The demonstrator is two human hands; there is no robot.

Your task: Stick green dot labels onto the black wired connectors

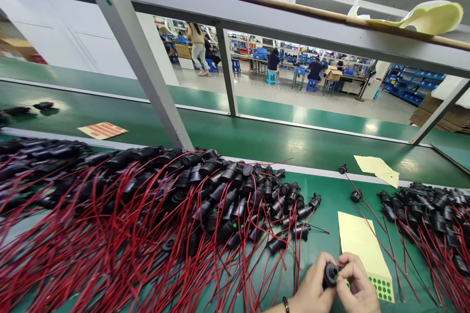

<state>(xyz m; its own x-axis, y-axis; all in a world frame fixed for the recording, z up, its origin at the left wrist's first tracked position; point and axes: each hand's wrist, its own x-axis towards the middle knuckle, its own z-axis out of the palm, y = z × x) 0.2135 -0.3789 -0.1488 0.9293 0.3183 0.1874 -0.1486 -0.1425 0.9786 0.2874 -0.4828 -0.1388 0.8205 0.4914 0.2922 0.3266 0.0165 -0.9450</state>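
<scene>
At bench's near edge: left hand [312, 286] grips black connector [330, 274]; right hand [358, 283] pinches, apparently, a green dot against it. Step: labelling. Next: press flat, beside sticker sheet [362, 247].

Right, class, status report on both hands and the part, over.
Left hand grips black connector. Right hand pinches at its face, beside green-dot sticker sheet. Red-wired connector pile lies left, apart from the hands.

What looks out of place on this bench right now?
Two loose black connectors with red wires lie apart between the big pile and the right pile. A yellow backing sheet droops over the top shelf edge. Both hands hold one black connector.
</scene>
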